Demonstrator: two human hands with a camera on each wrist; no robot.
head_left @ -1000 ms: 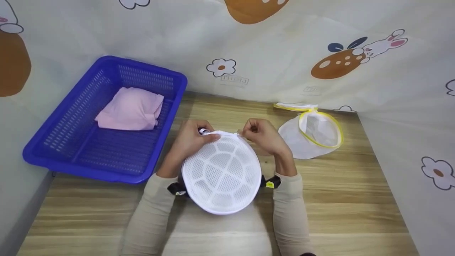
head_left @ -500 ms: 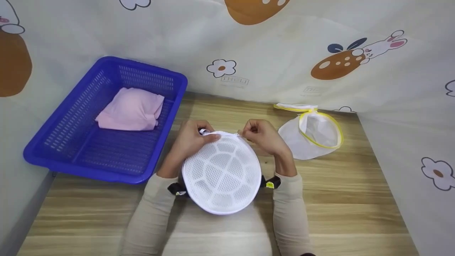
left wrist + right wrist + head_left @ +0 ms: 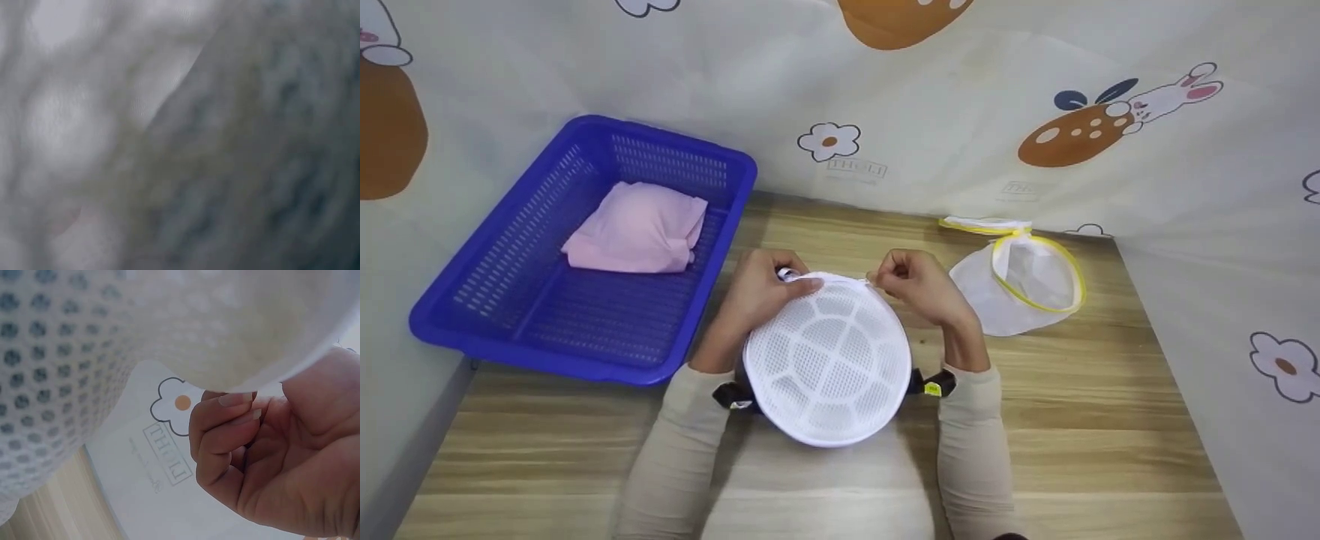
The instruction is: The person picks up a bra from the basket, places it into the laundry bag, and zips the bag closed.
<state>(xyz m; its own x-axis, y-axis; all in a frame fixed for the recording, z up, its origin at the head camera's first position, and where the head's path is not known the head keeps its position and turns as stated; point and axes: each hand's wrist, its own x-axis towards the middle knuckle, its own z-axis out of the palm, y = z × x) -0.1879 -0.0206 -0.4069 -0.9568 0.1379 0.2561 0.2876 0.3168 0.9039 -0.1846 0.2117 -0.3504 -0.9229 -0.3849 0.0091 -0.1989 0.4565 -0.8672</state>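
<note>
A tabletop nook, homely-looking: wood-grain table (image 3: 1080, 442) walled by pale sheeting (image 3: 937, 112) (rabbit and flower prints (image 3: 829, 142)).

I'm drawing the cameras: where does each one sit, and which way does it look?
Head: on the person's head, facing forward and down at the white round mesh bag; the left hand, right hand and beige sleeves show.
Left wrist: on that wrist, facing its hand's work; blurred pale mesh, no body part clear.
Right wrist: on that wrist, facing past the bag toward the pale flower-printed sheet; the right hand shows.
Head and right wrist share: bag, right hand, sheet.
</note>
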